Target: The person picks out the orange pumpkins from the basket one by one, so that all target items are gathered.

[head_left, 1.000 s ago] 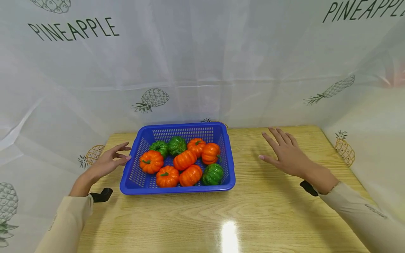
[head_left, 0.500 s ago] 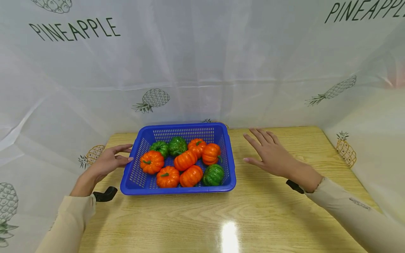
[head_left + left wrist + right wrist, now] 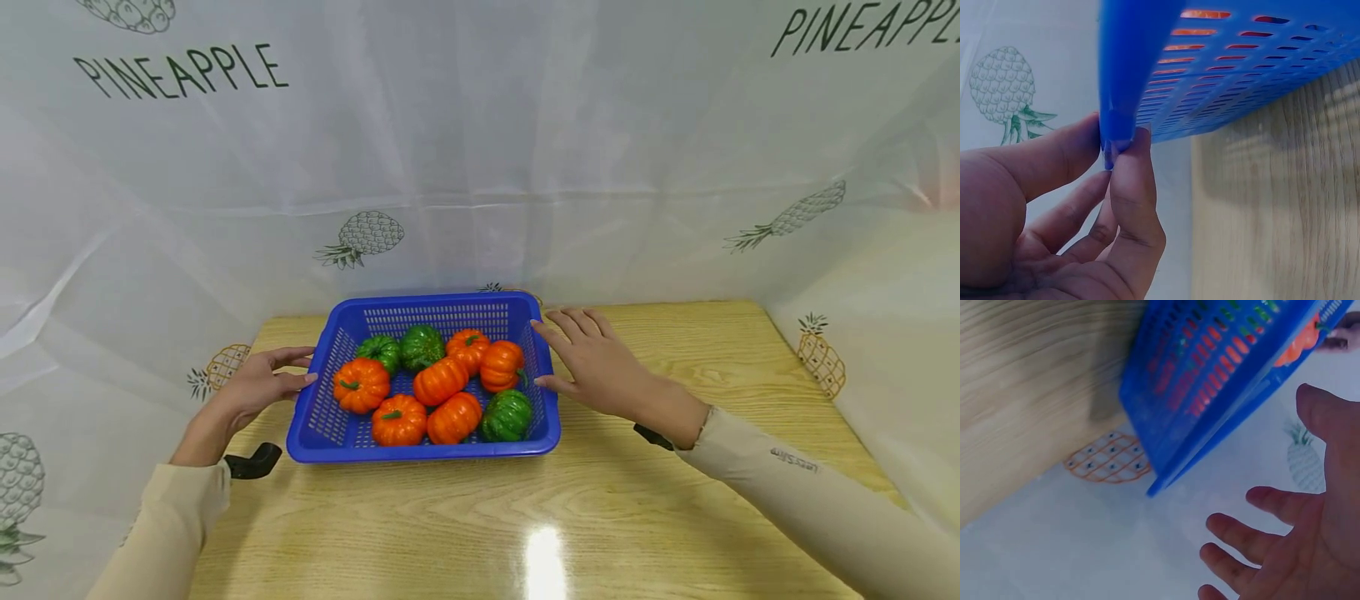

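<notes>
Left hand [image 3: 258,387] pinches the left rim of the blue rectangular slotted plastic basket [image 3: 420,453], thumb on one side, index finger on the other. Right hand [image 3: 600,367]: fingers spread, just beside the basket's right rim, apart from it per right wrist view. Basket sits upright on the light wood-grain table [image 3: 360,525], toward the far edge, between both hands. Inside: six glossy orange ribbed pumpkins [image 3: 362,386] and three glossy green ribbed pumpkins [image 3: 507,417]. White pineapple-print sheet [image 3: 480,125] hangs behind. Both arms in beige sleeves [image 3: 795,479].
</notes>
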Available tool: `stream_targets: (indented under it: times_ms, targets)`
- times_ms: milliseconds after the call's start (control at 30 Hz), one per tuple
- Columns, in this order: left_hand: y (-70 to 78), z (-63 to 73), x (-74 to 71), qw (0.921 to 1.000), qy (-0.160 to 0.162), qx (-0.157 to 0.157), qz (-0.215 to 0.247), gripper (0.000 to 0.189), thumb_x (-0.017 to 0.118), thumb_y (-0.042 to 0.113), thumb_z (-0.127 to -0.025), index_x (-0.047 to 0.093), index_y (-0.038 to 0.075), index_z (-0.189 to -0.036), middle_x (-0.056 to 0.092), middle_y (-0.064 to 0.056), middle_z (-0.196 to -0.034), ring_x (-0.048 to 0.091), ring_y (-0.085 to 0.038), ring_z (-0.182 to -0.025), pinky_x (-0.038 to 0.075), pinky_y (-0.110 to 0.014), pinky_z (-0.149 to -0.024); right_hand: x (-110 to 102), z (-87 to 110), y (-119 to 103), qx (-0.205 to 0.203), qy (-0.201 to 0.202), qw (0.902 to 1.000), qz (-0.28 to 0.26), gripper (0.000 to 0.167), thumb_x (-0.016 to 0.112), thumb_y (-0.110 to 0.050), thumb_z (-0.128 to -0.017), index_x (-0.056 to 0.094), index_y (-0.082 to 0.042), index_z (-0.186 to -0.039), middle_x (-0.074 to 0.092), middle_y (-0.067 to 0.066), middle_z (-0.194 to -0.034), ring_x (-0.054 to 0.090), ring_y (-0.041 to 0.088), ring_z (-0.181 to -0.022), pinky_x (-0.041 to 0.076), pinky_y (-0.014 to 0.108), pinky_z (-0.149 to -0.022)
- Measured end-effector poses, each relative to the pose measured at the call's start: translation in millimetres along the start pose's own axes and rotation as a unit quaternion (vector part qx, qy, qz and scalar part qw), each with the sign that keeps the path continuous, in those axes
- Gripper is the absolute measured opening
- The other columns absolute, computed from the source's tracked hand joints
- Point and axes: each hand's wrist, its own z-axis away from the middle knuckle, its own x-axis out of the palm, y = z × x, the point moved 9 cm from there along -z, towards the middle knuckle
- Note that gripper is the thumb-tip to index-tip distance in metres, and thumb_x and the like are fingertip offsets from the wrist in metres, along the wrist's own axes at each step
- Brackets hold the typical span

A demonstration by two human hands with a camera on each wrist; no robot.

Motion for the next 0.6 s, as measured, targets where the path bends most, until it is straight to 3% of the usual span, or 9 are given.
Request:
stream_targets:
  times_ms: [600]
  targets:
    - [0.1,2.0,0.2,1.0000,0.006,-0.002,0.001,0.068,0.063,0.013,-0.108,0.028,-0.011,-0.162,0.036,-0.038,-0.151,0.068,-0.010,-0.092,0.061,-0.027,-0.084,17,-38.4,-29,-0.012,-0.067,0.9955,0.066,0.076,0.070,-0.055,-0.099,0.057,0.001,-0.149,0.061,0.023,-0.143,0.046,0.047,-0.144,0.033,0.060,-0.122]
